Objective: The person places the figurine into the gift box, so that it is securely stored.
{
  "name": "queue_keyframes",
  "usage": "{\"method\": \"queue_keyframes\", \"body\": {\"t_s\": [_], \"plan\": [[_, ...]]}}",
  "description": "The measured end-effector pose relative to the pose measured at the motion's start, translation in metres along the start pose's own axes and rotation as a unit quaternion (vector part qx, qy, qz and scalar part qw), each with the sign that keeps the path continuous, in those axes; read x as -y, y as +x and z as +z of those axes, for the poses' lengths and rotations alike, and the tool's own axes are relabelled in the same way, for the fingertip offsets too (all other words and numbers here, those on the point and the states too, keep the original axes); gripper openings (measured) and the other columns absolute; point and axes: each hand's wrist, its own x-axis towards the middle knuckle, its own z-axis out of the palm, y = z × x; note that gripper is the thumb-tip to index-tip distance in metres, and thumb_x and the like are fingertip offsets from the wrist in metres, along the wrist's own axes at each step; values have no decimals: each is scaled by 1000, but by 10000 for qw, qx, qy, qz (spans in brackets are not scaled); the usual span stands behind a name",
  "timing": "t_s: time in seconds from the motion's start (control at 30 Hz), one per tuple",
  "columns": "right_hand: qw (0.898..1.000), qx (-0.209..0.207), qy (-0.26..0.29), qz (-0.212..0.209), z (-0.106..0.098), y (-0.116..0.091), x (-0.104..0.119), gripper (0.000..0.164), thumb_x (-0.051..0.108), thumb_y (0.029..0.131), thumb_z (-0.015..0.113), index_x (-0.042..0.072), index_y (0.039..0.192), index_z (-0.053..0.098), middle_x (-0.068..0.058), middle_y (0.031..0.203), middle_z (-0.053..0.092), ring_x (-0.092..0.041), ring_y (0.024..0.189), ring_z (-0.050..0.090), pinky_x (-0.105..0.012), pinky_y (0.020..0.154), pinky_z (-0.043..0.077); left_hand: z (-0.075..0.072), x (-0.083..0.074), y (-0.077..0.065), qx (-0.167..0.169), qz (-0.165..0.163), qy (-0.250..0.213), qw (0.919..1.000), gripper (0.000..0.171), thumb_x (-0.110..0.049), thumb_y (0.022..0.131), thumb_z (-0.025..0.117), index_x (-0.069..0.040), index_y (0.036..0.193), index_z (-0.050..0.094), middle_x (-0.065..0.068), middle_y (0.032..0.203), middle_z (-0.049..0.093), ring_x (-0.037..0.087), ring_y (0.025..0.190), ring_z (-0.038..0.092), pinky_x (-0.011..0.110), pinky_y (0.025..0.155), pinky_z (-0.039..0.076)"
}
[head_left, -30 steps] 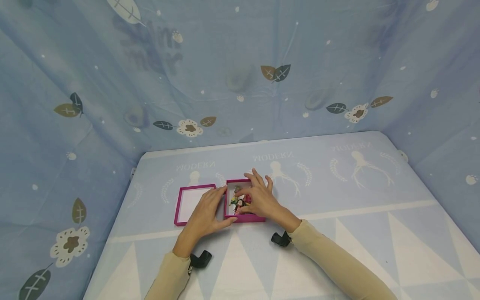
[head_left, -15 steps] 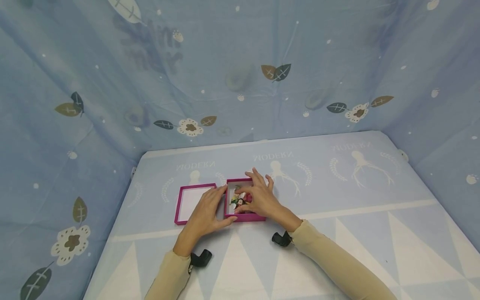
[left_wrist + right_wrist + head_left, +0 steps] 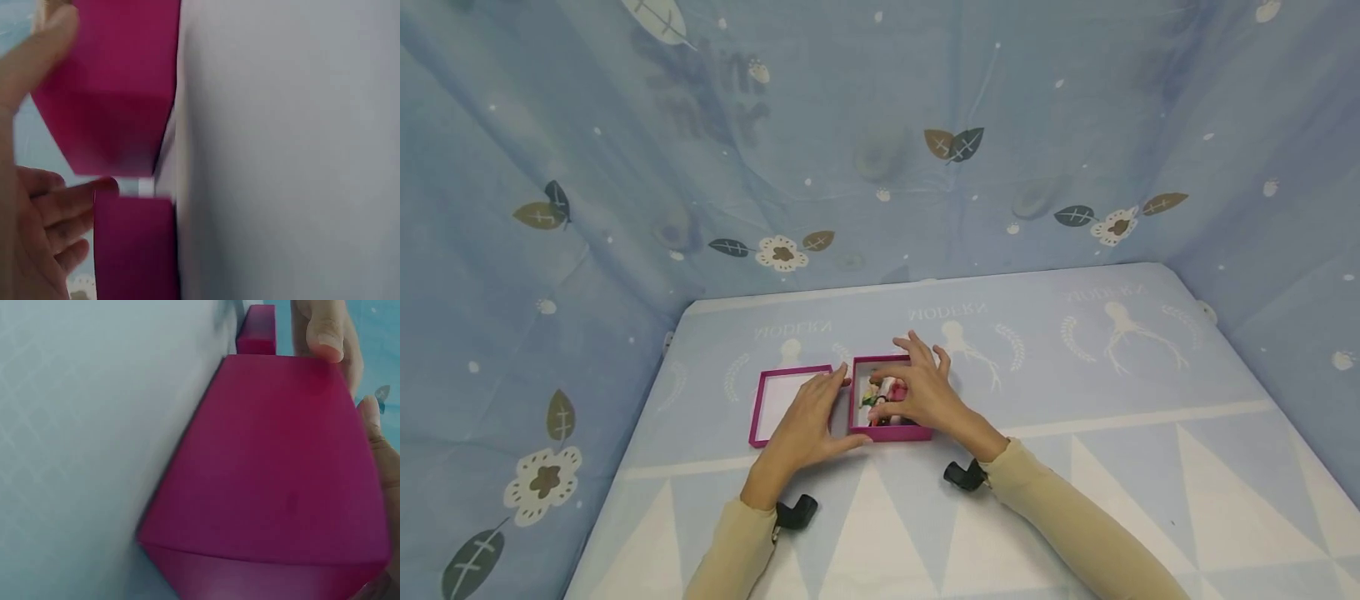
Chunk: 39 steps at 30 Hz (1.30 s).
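Observation:
An open magenta box with a pale inside stands on the cloth, with several small coloured figures lying in it. My right hand arches over its right side. The thumb and index finger reach down among the figures, set apart from each other; whether they pinch one is hidden. My left hand lies left of the box, fingers extended, its thumb near the front left corner. A matching shallow lid lies inside up beside it, partly covered by the left hand. The left wrist view shows the box side and the lid edge.
Light blue and white patterned cloth covers the table. Blue printed curtains hang behind and at both sides. A black wrist device sits under each wrist, the left one and the right one.
My left hand has drawn slightly left, and its fingertips have come away from the box rim. The right hand has shifted slightly over the box, and the figures under its fingers look rearranged.

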Motion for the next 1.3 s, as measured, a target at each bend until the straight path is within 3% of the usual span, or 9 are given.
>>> {"method": "queue_keyframes", "body": {"t_s": [0.27, 0.5, 0.67, 1.0, 1.3], "plan": [[9999, -117, 30, -98, -5, 4, 7, 56, 49, 64, 87, 21, 111, 74, -18, 151, 39, -42, 149, 16, -71, 110, 7, -26, 16, -10, -24, -553, -306, 9980, 113, -61, 70, 78, -11, 156, 24, 8, 141, 56, 31, 139, 39, 57, 116, 29], [9990, -246, 234, -307, -5, 9, 27, 57, 47, 62, 88, 22, 112, 75, -16, 151, 39, -39, 149, 16, -70, 110, 9, -48, 41, -30, -258, -995, -294, 9943, 112, -51, 69, 84, -7, 155, 27, 13, 140, 55, 39, 134, 41, 63, 111, 32], [9990, -184, 89, -398, 0, 13, 47, 59, 53, 61, 87, 27, 113, 74, -12, 151, 41, -38, 149, 18, -70, 111, 14, -59, 63, -49, -296, -1303, -385, 9903, 110, -46, 69, 85, -3, 152, 29, 19, 143, 51, 42, 134, 41, 67, 110, 30], [9961, 89, 329, -817, 23, 10, 89, 68, 54, 64, 86, 27, 123, 68, -9, 154, 37, -35, 150, 18, -67, 113, 16, -60, 89, -77, -9, -1963, -870, 9767, 116, -49, 65, 88, -5, 153, 28, 22, 148, 43, 43, 136, 38, 72, 104, 34], [9925, 463, 689, -896, 59, 1, 107, 78, 52, 64, 86, 28, 134, 60, -8, 156, 32, -29, 148, 23, -59, 115, 21, -54, 99, -88, 168, -1974, -1287, 9717, 111, -42, 63, 90, -1, 150, 33, 22, 150, 41, 44, 139, 35, 70, 109, 28]]}}
